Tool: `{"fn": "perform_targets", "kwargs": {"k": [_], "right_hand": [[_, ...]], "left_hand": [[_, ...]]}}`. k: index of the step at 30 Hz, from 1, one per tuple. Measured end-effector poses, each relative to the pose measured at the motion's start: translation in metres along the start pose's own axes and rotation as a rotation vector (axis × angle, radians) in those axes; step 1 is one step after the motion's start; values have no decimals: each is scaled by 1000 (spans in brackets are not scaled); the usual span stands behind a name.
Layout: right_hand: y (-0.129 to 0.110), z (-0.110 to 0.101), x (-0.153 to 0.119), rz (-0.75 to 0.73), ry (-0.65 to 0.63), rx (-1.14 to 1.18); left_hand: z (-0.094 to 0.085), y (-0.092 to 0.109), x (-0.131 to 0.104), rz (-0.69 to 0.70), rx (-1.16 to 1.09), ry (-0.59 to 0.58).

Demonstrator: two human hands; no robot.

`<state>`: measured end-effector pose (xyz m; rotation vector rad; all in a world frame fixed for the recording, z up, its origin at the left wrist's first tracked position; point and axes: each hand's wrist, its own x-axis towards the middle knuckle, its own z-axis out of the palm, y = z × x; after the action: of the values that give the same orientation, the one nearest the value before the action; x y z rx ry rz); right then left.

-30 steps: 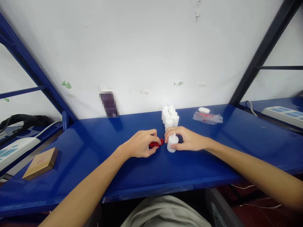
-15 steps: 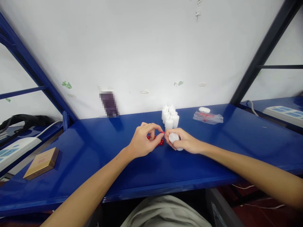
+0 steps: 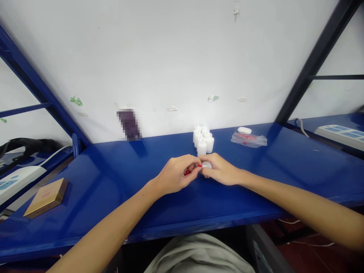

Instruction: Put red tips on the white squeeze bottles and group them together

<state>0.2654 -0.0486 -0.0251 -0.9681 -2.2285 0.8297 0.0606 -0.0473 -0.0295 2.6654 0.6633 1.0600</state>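
Note:
Between thumb and fingertips, my left hand (image 3: 179,173) pinches a small red cap (image 3: 200,165). My right hand (image 3: 223,169) is wrapped round a small white plastic bottle (image 3: 207,165), which lies tilted with its tip toward the left hand. The cap meets the bottle's tip; whether it sits on it I cannot tell. Several more red caps (image 3: 187,172) lie on the table, partly hidden by my left hand. Just behind my hands, several white bottles (image 3: 202,144) stand upright in a cluster.
On the blue table (image 3: 113,189) a clear plastic bag (image 3: 249,139) with red pieces lies at the back right, beside a white oval case (image 3: 244,130). A gold box (image 3: 46,198) is at the left. White power strips (image 3: 21,184) flank the table beyond the frame posts.
My left hand has moved right, bringing the red cap to the bottle's tip. My right hand has turned the bottle so that its tip points left.

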Motion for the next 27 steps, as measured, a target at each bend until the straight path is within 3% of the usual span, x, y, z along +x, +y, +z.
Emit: {"fn": "perform_targets", "kwargs": {"k": [9,17,23,27], "right_hand": [[3,-5,-2,-161,-85,-127],[6,-4,-6,-108,-67,-358],[7,-1,-5,-91,8,-262],[7,-2,-4,-117,-36,-79]], "left_hand": [[-3,-2,-1,48,83,-60],[-5,0,1,72,118,-104],[-5,-1,1,66,136,-128],[-4,0,1,59,134,-110]]}}
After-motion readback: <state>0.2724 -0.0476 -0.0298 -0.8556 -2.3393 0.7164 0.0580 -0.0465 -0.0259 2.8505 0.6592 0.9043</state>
